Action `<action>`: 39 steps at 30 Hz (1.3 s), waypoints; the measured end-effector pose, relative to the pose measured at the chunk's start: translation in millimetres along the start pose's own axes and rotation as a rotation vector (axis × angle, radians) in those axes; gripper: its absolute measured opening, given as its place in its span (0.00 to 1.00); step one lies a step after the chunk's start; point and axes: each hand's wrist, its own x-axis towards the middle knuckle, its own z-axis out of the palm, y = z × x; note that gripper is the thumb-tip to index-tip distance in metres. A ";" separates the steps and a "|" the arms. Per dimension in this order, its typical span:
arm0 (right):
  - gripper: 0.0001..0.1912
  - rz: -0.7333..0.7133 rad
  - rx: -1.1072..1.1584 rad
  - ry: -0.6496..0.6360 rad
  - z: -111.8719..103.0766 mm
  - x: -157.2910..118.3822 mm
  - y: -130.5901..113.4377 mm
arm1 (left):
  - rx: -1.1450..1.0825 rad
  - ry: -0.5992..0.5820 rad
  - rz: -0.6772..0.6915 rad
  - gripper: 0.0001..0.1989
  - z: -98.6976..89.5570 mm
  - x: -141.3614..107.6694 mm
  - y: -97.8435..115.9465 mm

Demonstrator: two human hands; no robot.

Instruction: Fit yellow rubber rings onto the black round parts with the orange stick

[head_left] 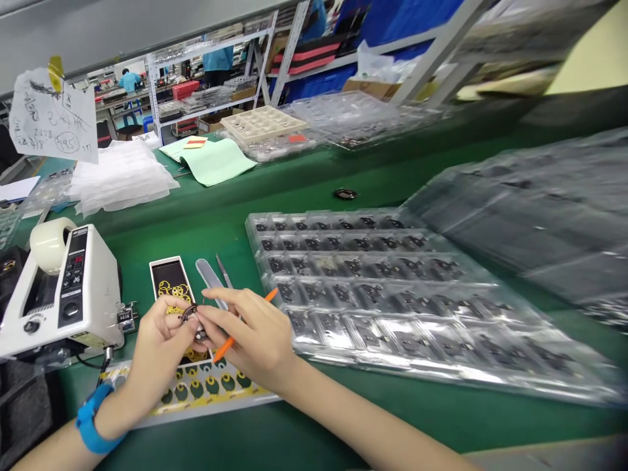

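The near side of the green surface (255, 441) shows below a flat sheet with yellow rings (216, 386), which lies under and beside the hands. Above this sheet, the small round part (191, 314) is held in the air; it looks dark and shiny, with a silvery portion, but its fine details are too small to tell. Its curved edge shows between the fingertips, and the hands have green surface on the right side, up to the clear blister tray (343, 275). The left hand (159, 337) has its thumb and finger pinched together on the part. The right hand (258, 330) pinches its other side, one finger being lifted apart, and an orange stick tool (228, 347) passes between its fingers. Just behind the hands is the open white box (153, 275), containing yellow rings, and beside it pointed tweezers (224, 271). To the left stands the tape dispenser (98, 281). Farther are a black oval part (345, 194), white sheets (120, 173) and a cream compartment tray (262, 123); at the back, a person in blue (130, 82).
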 end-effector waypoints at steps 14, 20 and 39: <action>0.05 -0.187 0.113 -0.085 -2.7 -1.0 10.9 | 0.252 0.026 0.200 0.10 -0.3 -12.2 -9.9; 0.05 -0.212 0.052 -0.076 -4.4 -0.9 9.3 | 0.422 0.059 0.294 0.09 -3.8 -11.9 -12.6; 0.05 -0.085 0.024 -0.055 3.1 -7.4 -0.8 | 0.428 0.044 0.344 0.09 -4.0 -7.3 -15.8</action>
